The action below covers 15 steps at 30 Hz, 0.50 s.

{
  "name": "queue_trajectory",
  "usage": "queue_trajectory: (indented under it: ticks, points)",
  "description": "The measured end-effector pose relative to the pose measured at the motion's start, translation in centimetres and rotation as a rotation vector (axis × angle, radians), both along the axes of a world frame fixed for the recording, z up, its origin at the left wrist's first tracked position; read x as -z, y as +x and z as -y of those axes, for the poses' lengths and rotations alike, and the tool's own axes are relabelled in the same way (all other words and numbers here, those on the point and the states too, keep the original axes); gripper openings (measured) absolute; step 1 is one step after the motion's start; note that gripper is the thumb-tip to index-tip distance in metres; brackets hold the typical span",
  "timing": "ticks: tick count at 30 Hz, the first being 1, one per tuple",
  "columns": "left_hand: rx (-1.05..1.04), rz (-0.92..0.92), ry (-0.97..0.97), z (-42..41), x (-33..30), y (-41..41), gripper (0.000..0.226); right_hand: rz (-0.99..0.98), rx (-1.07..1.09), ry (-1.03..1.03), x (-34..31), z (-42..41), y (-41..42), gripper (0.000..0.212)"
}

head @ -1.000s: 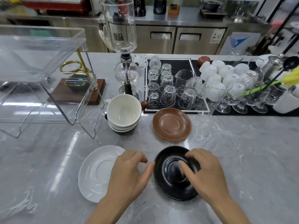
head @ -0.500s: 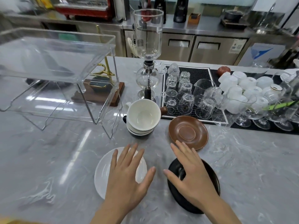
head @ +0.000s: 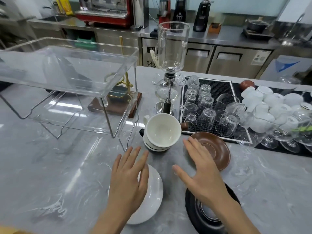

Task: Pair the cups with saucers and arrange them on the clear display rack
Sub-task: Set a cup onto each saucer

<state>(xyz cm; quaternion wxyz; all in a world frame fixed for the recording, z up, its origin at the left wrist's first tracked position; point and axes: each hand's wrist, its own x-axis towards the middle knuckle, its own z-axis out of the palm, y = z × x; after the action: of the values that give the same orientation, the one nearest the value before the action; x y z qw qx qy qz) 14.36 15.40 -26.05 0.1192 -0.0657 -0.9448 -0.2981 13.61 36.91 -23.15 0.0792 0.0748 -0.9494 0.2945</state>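
Note:
Three saucers lie on the grey marble counter: a white saucer (head: 152, 198) near left, a black saucer (head: 209, 217) near right, a brown saucer (head: 217, 149) behind it. A stack of cups (head: 161, 132), white cup on top with a black and a brown handle showing below, stands between them and the clear display rack (head: 67, 81) at left. My left hand (head: 129, 181) hovers flat and empty over the white saucer, fingers pointing at the stack. My right hand (head: 200, 173) is spread, empty, fingertips over the brown saucer's near edge.
A glass siphon coffee maker (head: 170, 68) stands right behind the cup stack. A black mat with several upturned glasses (head: 206, 108) and white cups (head: 270, 105) fills the right back. A wooden base with a brass stand (head: 118, 105) sits behind the rack.
Both hands left the black saucer, opened flat and moved forward toward the cup stack and brown saucer. The view shifted left and up.

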Motion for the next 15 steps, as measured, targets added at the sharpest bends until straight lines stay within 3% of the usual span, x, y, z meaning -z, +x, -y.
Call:
queue_trajectory:
  ticks: [9,15]
  points:
    - [-0.038,0.012,0.184,0.3,-0.4,-2.1,0.044,-0.039,0.042,-0.029,-1.4,0.0,-3.5,0.080]
    - [-0.015,0.012,0.170,-0.7,-1.9,-3.7,0.064,0.000,-0.001,-0.047,-2.0,0.1,-5.4,0.091]
